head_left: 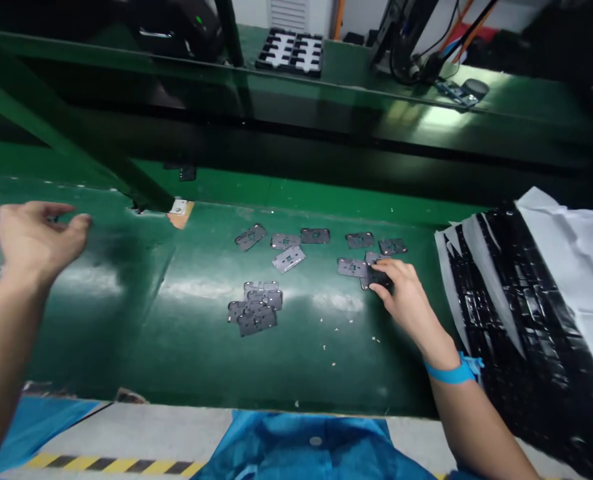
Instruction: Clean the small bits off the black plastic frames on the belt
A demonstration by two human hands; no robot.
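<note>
"where are the hands?"

"the right hand (409, 293) is at the right of a green surface (196, 367), thumb and fingers pinched on a dark plate (380, 277). the left hand (41, 237) is at the far left, fingers spread and thumb apart, with no plate to be seen in it."

"has the plate been lifted?"

"i cannot tell. it overlaps its neighbours, and a greyer plate (352, 267) juts out to its left."

"how is such a pinch best done?"

"in my judgement, by the edges, with fingertips off the flat face. bring it straight up, so it does not scrape or drag the ones beneath. a light grip should do, since it looks thin and could bend. the left hand is too far off to steady the neighbours."

"and how do the plates look?"

"the held one is mostly hidden by the hand. others like it are flat, dark grey rectangles with rounded corners; several show a small square opening in the middle. loose plates (315, 235) lie in a rough row on the far side, and an overlapping pile (257, 322) sits nearer, left of the right hand. small white scraps (333, 364) are scattered between pile and hand, on the near side."
</note>
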